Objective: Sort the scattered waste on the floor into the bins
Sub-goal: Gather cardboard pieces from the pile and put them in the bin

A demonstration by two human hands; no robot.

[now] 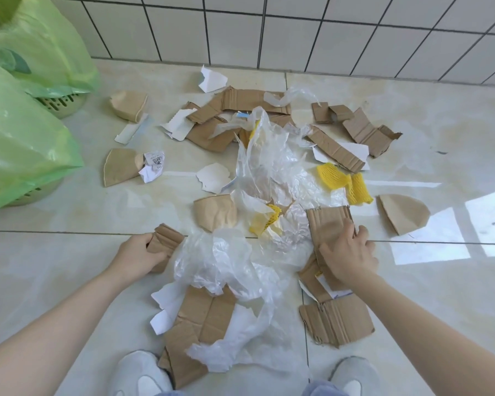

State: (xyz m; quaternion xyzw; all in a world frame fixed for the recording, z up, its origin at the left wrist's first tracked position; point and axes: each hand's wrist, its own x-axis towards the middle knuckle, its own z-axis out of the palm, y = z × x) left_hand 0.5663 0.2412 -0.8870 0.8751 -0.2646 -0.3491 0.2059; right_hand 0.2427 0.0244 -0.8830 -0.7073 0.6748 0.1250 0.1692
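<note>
- I see my left hand (139, 254) gripping a folded cardboard scrap (166, 241), fingers curled round its left edge, low over the floor (55, 267).
- My right hand (347, 252) is on a ribbed cardboard piece (326, 224); the fingers curl over its right edge and the thumb lies on its face.
- Between the two hands lies crumpled clear plastic film (226, 261), partly covering a flat cardboard sheet (200, 318) near my shoes (139, 372).
- More waste spreads toward the tiled wall (269, 30): yellow foam netting (343, 182), torn white paper (213, 177), brown paper cup halves (215, 211) and long cardboard strips (355, 130).
- At the left stand two bins (60, 102), each lined with a green bag (20, 144), well apart from the pile's centre.
- A crumpled printed slip (153, 165) rests against a cup half beside the nearer bin.
</note>
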